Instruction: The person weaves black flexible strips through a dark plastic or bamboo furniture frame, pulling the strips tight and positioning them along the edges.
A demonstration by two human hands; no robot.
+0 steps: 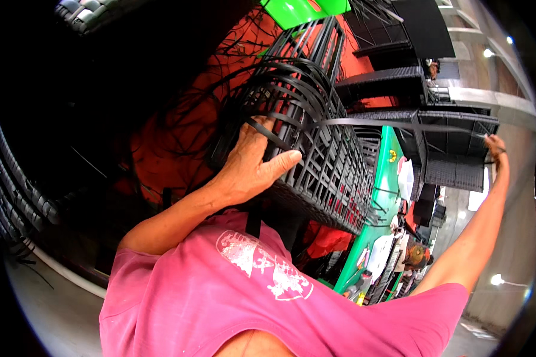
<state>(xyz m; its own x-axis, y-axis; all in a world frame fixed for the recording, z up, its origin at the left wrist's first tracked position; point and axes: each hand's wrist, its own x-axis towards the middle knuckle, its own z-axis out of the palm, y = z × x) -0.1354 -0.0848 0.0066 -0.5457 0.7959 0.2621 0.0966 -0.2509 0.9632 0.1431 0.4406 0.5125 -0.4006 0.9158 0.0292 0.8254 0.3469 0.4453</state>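
A black open-weave wicker frame (330, 172) stands before me, its side a grid of flat strips. At its upper edge my left hand (250, 156) grips the frame, fingers partly hidden beneath a strip and thumb stretched along the side. A long black plastic strip (393, 124) runs taut from the frame to the far right. There my right hand (495, 149), arm raised and extended, is closed on the strip's other end. Loose loops of black strip (298, 83) arch over the frame, just beyond my left hand.
A green bench (369, 235) carrying tools and small items runs along the right. Dark woven furniture pieces (452, 169) stand beyond it. Tangled strips lie over a red surface (161, 154) at left. A bright green plastic piece (298, 12) is at the top.
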